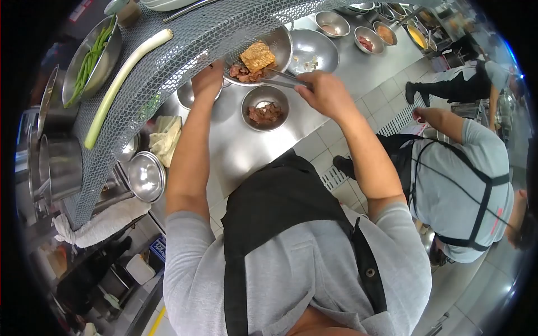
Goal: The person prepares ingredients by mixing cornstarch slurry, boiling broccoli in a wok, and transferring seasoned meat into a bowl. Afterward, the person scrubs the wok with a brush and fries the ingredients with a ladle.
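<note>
My right hand [325,92] is closed on metal tongs [283,79], whose tips reach into a large steel bowl [284,47]. That bowl holds a golden-brown block of food [257,56] and browned meat pieces [242,73]. At the bowl's left edge is my left hand [208,75]; its fingers are mostly hidden behind the mesh shelf. Nearer to me, a smaller steel bowl [265,126] contains more meat pieces [264,113]. Right of the large bowl sits another steel bowl [315,45] with a few scraps in it.
A mesh shelf [185,59] crosses the upper left, bearing a leek [120,89] and a bowl of green beans [89,67]. Small bowls [368,42] line the counter's far right. A cloth [166,139] lies at left. Two people [462,179] stand at the right.
</note>
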Available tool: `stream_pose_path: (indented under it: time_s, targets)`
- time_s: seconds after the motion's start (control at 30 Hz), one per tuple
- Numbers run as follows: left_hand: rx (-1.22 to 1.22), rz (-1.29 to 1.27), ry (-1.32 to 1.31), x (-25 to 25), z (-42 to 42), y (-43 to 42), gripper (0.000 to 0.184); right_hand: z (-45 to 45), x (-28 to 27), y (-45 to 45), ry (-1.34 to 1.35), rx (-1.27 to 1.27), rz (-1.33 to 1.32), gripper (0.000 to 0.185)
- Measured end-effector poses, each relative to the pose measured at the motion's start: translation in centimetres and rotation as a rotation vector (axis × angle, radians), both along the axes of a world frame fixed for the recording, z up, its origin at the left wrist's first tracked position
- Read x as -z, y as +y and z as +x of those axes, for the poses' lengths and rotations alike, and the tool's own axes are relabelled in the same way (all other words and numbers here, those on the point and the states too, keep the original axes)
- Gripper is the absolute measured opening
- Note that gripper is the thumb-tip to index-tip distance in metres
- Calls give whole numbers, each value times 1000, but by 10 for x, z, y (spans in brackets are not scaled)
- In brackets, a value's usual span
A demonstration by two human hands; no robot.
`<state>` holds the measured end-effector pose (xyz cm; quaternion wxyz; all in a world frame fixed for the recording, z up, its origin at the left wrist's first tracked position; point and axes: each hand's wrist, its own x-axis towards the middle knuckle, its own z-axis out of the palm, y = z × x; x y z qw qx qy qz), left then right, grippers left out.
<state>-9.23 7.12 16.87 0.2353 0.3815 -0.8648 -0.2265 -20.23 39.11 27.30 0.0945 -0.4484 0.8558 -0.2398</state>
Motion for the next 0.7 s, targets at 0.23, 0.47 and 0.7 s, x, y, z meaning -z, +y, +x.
stream_pose_path:
  time_s: [0.23,0.47,0.7]
  targets:
    - [-23,32,77,-21,16,26,35,-20,26,-46,165,85,-4,28]
    - [-82,473,166,-26,25,29,28,-44,7,-52,-24,26,67,36]
    - [-78,378,157,-17,26,33,30,-59,46,-54,-305,247,-15,39]
